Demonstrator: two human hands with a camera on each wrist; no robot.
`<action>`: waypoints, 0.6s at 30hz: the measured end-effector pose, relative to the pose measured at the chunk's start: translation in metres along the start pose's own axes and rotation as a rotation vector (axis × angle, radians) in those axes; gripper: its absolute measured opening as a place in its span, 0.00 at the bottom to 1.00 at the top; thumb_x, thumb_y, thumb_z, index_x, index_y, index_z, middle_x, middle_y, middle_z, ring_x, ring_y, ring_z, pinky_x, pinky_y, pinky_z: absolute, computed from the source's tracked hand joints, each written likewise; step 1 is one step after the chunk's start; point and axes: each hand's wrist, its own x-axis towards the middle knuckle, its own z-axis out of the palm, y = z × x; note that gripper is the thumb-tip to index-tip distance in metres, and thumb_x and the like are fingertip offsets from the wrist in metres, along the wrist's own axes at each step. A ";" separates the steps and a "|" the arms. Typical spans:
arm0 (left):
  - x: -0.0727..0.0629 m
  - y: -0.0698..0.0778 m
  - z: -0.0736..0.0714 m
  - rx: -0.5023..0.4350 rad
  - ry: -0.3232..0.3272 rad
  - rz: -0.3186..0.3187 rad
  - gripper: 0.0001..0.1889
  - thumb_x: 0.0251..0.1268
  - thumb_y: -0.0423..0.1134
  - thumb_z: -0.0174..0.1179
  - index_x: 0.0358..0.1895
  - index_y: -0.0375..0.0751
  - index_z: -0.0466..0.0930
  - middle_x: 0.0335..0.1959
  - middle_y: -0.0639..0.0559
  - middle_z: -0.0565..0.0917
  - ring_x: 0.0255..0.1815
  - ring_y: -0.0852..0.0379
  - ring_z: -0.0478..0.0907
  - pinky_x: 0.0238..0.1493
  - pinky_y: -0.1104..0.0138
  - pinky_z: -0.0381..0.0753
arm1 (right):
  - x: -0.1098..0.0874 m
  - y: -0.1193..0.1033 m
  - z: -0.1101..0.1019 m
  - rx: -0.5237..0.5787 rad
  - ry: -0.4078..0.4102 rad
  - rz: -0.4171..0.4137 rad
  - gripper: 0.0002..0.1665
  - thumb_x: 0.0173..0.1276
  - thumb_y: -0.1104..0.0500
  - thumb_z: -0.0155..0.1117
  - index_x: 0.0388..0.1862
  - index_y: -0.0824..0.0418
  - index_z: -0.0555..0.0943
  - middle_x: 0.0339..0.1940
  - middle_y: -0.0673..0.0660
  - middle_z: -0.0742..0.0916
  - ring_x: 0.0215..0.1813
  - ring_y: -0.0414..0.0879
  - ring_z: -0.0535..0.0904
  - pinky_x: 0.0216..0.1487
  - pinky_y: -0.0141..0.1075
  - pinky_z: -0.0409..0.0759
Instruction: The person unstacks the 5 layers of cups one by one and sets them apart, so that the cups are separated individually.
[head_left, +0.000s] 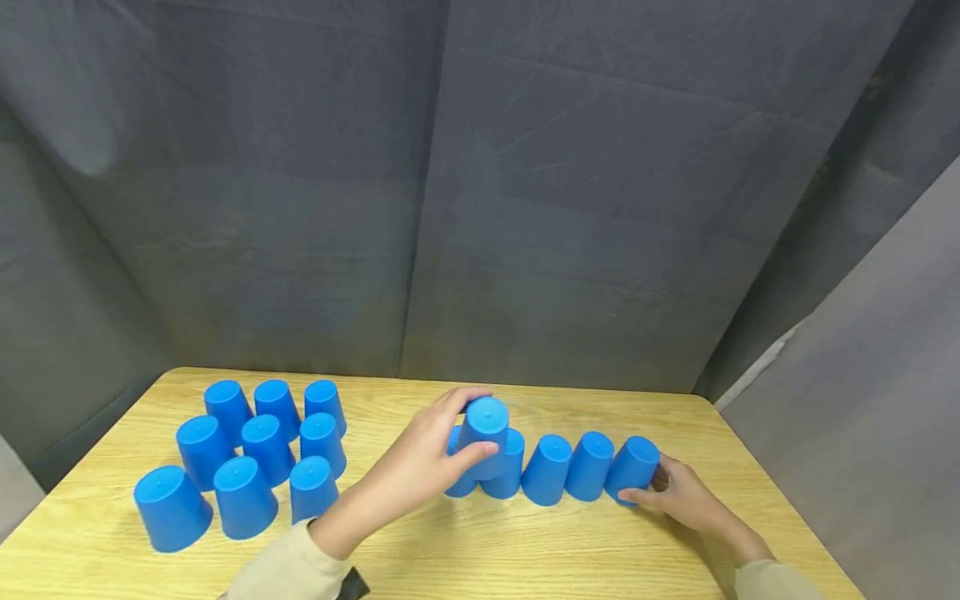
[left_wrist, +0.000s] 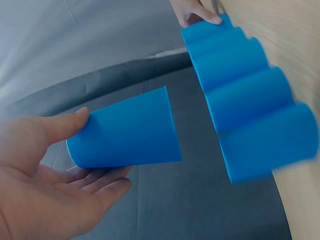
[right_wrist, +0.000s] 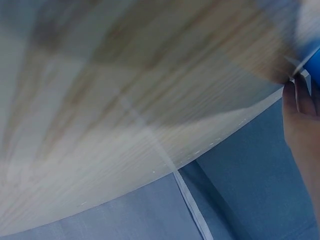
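Note:
My left hand (head_left: 435,450) holds an upside-down blue plastic cup (head_left: 486,423) between thumb and fingers. In the left wrist view this cup (left_wrist: 125,132) hangs in the air, apart from a row of several matching cups. That row of upturned blue cups (head_left: 547,471) stands side by side on the table, with its left end partly hidden behind the held cup. At the row's right end, my right hand (head_left: 682,496) grips the last cup (head_left: 632,468), thumb in front and fingers behind. Only part of the right hand (right_wrist: 302,110) shows at the edge of the right wrist view.
On the left of the wooden table (head_left: 420,558), several more upturned blue cups (head_left: 238,498) stand apart in three rows. A grey curtain (head_left: 420,208) hangs behind the table, and lighter fabric (head_left: 870,375) hangs along the right side.

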 end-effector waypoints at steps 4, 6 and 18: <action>-0.035 -0.008 -0.028 0.043 0.061 -0.112 0.29 0.64 0.41 0.67 0.67 0.43 0.69 0.63 0.49 0.77 0.65 0.45 0.73 0.61 0.46 0.73 | 0.002 -0.002 0.000 0.002 0.002 0.002 0.41 0.60 0.55 0.75 0.65 0.73 0.68 0.56 0.72 0.81 0.56 0.67 0.79 0.54 0.55 0.80; -0.052 -0.013 -0.042 0.075 0.085 -0.171 0.29 0.63 0.42 0.67 0.67 0.45 0.69 0.63 0.49 0.76 0.65 0.44 0.72 0.60 0.44 0.74 | 0.002 -0.001 0.000 0.003 0.007 0.007 0.41 0.60 0.54 0.75 0.65 0.73 0.68 0.56 0.72 0.81 0.57 0.67 0.78 0.54 0.55 0.79; -0.157 -0.063 -0.105 0.347 0.197 -0.400 0.38 0.60 0.50 0.69 0.69 0.39 0.64 0.64 0.30 0.72 0.59 0.26 0.72 0.46 0.38 0.79 | 0.002 0.005 0.002 -0.008 0.016 0.043 0.44 0.59 0.54 0.76 0.65 0.75 0.67 0.57 0.73 0.80 0.57 0.67 0.78 0.54 0.55 0.80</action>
